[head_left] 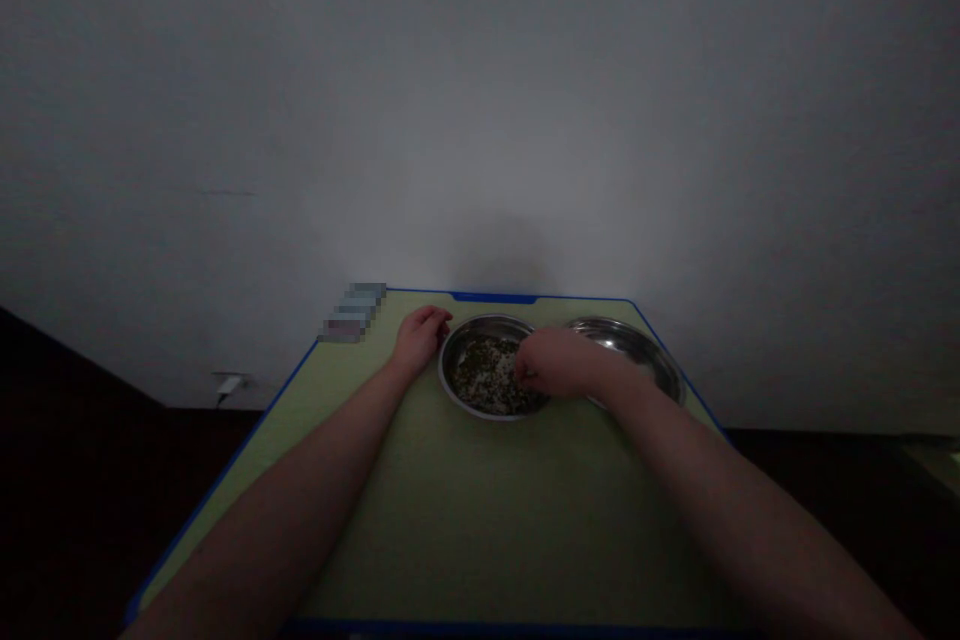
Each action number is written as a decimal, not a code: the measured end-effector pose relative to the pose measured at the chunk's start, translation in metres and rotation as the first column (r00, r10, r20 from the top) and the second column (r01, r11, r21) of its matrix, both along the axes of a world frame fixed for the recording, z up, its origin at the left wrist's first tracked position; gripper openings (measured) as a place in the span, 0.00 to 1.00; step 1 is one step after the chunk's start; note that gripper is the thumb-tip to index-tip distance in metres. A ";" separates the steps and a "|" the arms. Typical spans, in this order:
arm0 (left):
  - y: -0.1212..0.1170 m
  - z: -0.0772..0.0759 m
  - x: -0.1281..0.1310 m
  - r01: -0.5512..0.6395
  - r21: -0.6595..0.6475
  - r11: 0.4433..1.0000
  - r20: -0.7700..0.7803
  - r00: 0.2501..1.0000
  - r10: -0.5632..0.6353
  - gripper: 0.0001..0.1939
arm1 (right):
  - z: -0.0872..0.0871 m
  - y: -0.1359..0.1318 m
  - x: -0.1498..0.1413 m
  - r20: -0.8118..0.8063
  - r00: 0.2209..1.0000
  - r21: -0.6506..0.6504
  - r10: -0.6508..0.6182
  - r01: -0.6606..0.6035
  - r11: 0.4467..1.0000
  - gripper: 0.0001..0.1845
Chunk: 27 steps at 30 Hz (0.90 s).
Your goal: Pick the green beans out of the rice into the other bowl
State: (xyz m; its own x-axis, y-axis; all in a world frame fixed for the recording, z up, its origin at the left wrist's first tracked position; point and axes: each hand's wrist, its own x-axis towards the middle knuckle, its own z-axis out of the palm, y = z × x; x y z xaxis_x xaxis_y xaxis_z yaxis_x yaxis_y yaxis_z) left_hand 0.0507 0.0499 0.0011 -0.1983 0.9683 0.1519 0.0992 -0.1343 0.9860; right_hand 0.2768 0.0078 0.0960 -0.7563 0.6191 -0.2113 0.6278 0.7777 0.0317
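A steel bowl [459,325] holding a mix of small dark and pale grains [484,375] stands near the far edge of a green table. My left hand [420,335] rests against the bowl's left rim with its fingers curled on it. My right hand [551,362] hovers over the right side of the bowl, fingers pinched together down among the grains; what they hold is too small to make out. A second steel bowl [637,345] sits just right of the first, partly hidden by my right hand and wrist.
The green table [465,520] has a blue rim and stands against a pale wall. A small blurred block [354,312] lies at its far left corner. The floor on both sides is dark, with a white plug [229,385] low on the wall.
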 end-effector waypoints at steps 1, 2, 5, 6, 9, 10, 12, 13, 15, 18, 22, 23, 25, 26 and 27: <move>0.000 0.000 0.000 0.001 0.003 1.000 -0.002 1.000 -0.001 0.12 | -0.002 0.001 -0.006 0.041 0.999 -0.001 -0.011 0.011 1.000 0.13; 0.001 -0.001 0.000 0.003 0.007 1.000 0.000 1.000 -0.003 0.12 | -0.004 0.001 -0.011 0.079 0.997 -0.001 -0.024 0.024 1.000 0.13; 0.002 -0.002 -0.001 0.019 0.011 1.000 0.002 1.000 -0.019 0.12 | -0.010 0.003 -0.020 0.151 0.988 0.001 -0.037 0.038 0.999 0.14; 0.002 -0.002 -0.001 0.023 0.011 1.000 0.001 1.000 -0.023 0.13 | -0.012 0.003 -0.021 0.160 0.986 0.003 -0.038 0.038 0.999 0.15; 0.002 -0.003 -0.001 0.023 0.008 1.000 0.005 1.000 -0.023 0.13 | -0.016 0.004 -0.020 0.155 0.987 0.000 -0.049 0.049 0.999 0.15; 0.002 -0.003 -0.001 0.021 0.005 1.000 0.011 1.000 -0.021 0.13 | -0.016 0.003 -0.018 0.147 0.988 -0.008 -0.052 0.054 0.998 0.15; 0.002 -0.003 0.000 0.019 0.000 1.000 0.017 1.000 -0.019 0.12 | -0.013 0.003 -0.013 0.115 0.992 -0.039 -0.042 0.047 0.998 0.14; 0.002 -0.003 0.000 0.018 0.000 1.000 0.018 1.000 -0.018 0.12 | -0.012 0.003 -0.010 0.093 0.995 -0.058 -0.033 0.038 0.998 0.14; 0.002 -0.002 0.001 0.015 -0.003 1.000 0.013 1.000 -0.015 0.12 | -0.008 0.003 -0.003 0.034 0.999 -0.087 -0.019 0.022 0.996 0.14; 0.001 -0.001 0.001 0.003 -0.014 1.000 0.001 1.000 -0.003 0.12 | -0.003 0.003 0.008 -0.071 0.997 -0.116 -0.010 0.002 0.993 0.14; 0.001 -0.002 0.001 -0.002 -0.011 1.000 -0.023 1.000 0.002 0.12 | 0.000 0.000 0.022 -0.215 0.976 -0.111 -0.046 0.023 0.994 0.13; 0.002 -0.002 0.001 0.001 -0.014 1.000 -0.024 1.000 -0.002 0.12 | 0.000 -0.001 0.025 -0.243 0.968 -0.114 -0.066 0.039 0.993 0.13; 0.002 -0.002 0.000 0.010 -0.015 1.000 -0.012 1.000 -0.010 0.12 | 0.000 -0.004 0.032 -0.285 0.953 -0.136 -0.102 0.065 0.989 0.12; 0.002 -0.002 0.000 0.014 -0.012 1.000 -0.002 1.000 -0.014 0.12 | -0.001 -0.006 0.036 -0.303 0.946 -0.144 -0.117 0.075 0.987 0.11; 0.002 -0.002 0.000 0.016 -0.008 1.000 0.007 1.000 -0.016 0.12 | -0.002 -0.008 0.039 -0.322 0.938 -0.145 -0.127 0.083 0.986 0.11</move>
State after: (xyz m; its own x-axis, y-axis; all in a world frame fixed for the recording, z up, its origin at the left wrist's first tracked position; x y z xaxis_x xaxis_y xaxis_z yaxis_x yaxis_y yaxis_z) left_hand 0.0512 0.0515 -0.0010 -0.1841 0.9724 0.1431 0.0899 -0.1283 0.9877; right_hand 0.3160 -0.0002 0.0942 -0.7290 0.6831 -0.0434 0.6644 0.6908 -0.2852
